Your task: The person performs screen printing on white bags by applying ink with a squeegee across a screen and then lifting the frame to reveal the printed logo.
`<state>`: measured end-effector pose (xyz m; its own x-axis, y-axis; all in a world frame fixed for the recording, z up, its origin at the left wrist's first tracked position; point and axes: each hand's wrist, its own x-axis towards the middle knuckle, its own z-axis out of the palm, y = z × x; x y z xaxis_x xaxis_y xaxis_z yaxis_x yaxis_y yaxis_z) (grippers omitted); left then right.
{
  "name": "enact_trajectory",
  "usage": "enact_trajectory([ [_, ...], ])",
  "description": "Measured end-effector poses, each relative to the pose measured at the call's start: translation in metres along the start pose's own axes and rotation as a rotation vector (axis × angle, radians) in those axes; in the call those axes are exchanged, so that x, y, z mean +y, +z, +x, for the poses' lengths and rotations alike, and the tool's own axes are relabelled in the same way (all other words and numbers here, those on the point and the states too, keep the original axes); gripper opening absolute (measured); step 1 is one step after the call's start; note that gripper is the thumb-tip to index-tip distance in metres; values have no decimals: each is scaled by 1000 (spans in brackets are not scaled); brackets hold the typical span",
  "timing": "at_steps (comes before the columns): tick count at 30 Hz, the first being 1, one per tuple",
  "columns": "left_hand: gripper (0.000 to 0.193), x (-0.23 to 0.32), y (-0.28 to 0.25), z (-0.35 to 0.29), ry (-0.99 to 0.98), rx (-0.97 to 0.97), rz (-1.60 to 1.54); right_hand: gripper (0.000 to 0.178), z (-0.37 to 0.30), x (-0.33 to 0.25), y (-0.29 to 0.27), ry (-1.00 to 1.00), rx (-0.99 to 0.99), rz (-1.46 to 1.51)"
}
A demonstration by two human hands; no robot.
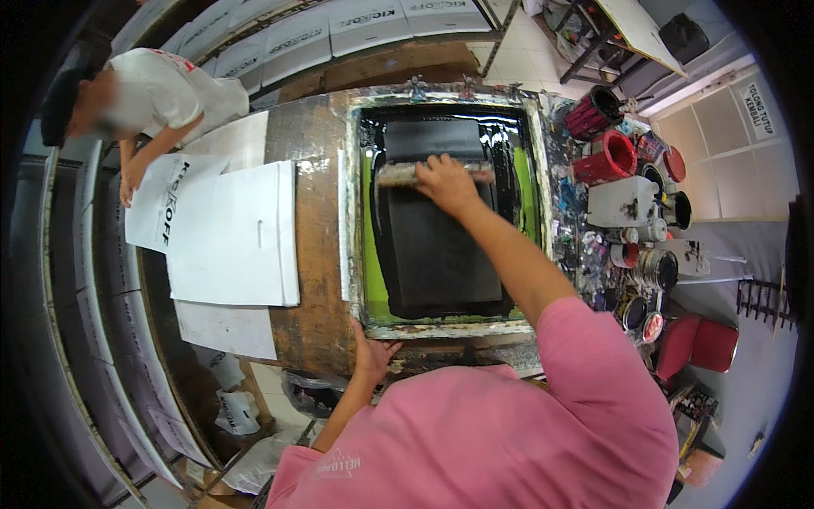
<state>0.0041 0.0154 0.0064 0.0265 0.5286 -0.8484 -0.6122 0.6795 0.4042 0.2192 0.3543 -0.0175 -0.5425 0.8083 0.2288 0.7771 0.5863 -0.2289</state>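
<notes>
A screen-printing frame (pixel 546 204) with a paint-smeared pale rim lies on the table before me. Wet black ink (pixel 441 254) covers most of its mesh, with green strips showing along both sides. My right hand (pixel 449 184) is closed over a squeegee (pixel 398 175), which lies crosswise on the mesh toward the far half. My left hand (pixel 371 355) is at the frame's near left corner, touching its edge with thumb and fingers spread apart. Whatever lies beneath the screen is mostly hidden; a thin white edge (pixel 343 225) shows along its left side.
White printed sheets (pixel 233 233) are stacked on the wooden table (pixel 318 195) to the left. A co-worker's hand (pixel 131 182) touches the sheets' far left edge. Red buckets (pixel 606 157), a white jerrycan (pixel 621 202) and several ink tins (pixel 655 269) crowd the right side. Clamps (pixel 417 87) stand along the frame's far edge.
</notes>
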Motion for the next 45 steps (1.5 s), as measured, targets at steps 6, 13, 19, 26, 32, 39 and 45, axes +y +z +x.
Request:
enact_trajectory([
  [6,120,1,1,-8,17,-2,-89,39,90,55,-23,-17,-238,68],
  [13,120,5,1,-34,85,-26,-74,35,36,20,-20,6,-99,20],
  [19,115,9,3,-56,205,-140,-8,40,-80,-60,-66,-52,-156,2],
  [26,110,31,13,-91,339,-390,-5,41,-168,-153,-218,63,-379,103],
  [32,107,94,43,-135,578,-743,-94,30,-136,-170,-287,-30,73,-78],
  [39,93,102,59,-45,1199,-99,1234,35,-72,-166,-319,15,426,-208],
  [45,107,9,19,21,941,351,1857,39,-41,-155,-339,38,421,-197],
])
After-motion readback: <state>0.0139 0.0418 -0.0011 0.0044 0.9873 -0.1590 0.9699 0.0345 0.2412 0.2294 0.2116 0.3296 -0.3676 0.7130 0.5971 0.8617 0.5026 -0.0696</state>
